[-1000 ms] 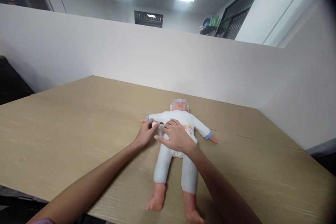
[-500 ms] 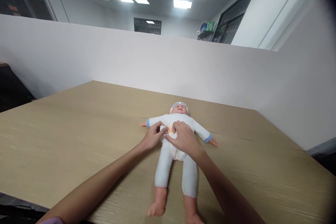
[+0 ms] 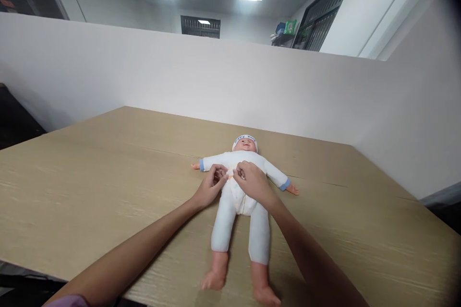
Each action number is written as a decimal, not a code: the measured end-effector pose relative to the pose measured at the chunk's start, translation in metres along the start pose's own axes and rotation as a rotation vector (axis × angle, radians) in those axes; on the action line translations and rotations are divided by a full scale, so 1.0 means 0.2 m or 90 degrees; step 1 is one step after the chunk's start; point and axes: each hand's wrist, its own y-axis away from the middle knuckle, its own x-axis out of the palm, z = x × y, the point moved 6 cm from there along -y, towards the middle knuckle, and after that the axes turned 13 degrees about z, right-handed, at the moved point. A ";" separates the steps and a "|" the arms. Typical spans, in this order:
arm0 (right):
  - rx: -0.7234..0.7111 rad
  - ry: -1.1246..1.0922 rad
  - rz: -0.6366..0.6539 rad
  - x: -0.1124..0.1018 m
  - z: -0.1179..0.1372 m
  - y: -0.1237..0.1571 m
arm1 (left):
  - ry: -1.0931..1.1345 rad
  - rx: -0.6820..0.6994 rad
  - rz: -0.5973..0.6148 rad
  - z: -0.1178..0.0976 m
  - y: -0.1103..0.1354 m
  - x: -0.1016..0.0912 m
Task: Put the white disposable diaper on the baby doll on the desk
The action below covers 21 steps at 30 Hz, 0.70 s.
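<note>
A baby doll (image 3: pixel 223 220) lies on its back, head away from me, in a white outfit with blue cuffs and a lettered headband. A white diaper (image 3: pixel 246 205) with a yellowish-orange mark at the waist sits around its hips. At the doll's waist on the left, my left hand (image 3: pixel 211 186) is closed, thumb and fingers pinching the diaper's edge. Over the belly, my right hand (image 3: pixel 252 181) is curled, its fingertips pinched at the diaper's waist; the small part between them is mostly hidden.
The doll rests on a wide wooden table (image 3: pixel 90 168). Behind the table stands a white partition wall (image 3: pixel 173 72). A dark object (image 3: pixel 16 117) is at the left edge, and a green package (image 3: pixel 290 27) shows in the far background.
My right hand's thumb has drawn in against its fingers, and more of the diaper's front shows below it. My left hand stays at the waist. The whole view has shifted slightly.
</note>
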 end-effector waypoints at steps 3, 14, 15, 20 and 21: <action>0.011 -0.039 0.002 -0.01 -0.01 0.00 | -0.039 0.000 -0.007 0.01 0.00 0.00; 0.073 -0.241 0.018 0.01 -0.07 -0.02 | -0.062 0.013 -0.018 0.01 -0.01 -0.02; 0.076 -0.242 0.018 0.01 -0.07 -0.02 | -0.070 0.017 -0.013 0.00 -0.01 -0.02; 0.084 -0.244 0.029 0.00 -0.07 -0.02 | -0.112 0.049 0.014 -0.01 -0.01 -0.01; 0.089 -0.239 0.030 0.00 -0.07 -0.01 | -0.117 0.054 0.020 -0.02 -0.01 -0.01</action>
